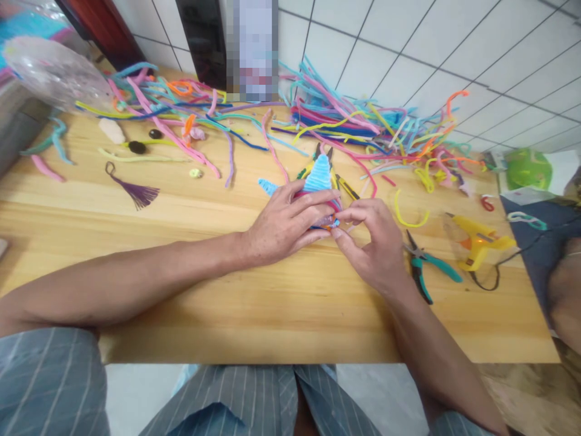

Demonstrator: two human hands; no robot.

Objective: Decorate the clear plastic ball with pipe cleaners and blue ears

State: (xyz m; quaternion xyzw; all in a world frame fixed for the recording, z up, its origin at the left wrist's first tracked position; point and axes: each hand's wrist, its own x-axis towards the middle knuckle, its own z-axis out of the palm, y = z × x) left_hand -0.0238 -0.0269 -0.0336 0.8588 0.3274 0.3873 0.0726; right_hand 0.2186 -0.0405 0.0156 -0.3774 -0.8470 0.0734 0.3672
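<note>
A pipe-cleaner figure point(319, 175) with light blue wound cones, plus pink, orange and dark blue strands, is at the middle of the table. My left hand point(290, 221) lies over it with the fingers closed around it, hiding most of its body. The thumb and forefinger of my right hand point(374, 239) pinch at the figure's right edge, by a small blue and orange bit. What exactly sits between those fingertips is too small to make out. Just behind the figure lie a yellow-handled cutter point(348, 188) and another partly hidden tool.
Loose pipe cleaners point(336, 121) heap along the tiled wall. Green-handled pliers point(422, 263) and a yellow glue gun point(483, 241) with a cord lie at the right. A purple tassel point(136, 191) and black oval pieces point(137, 147) are left. Someone's limb point(565, 290) shows at the right edge.
</note>
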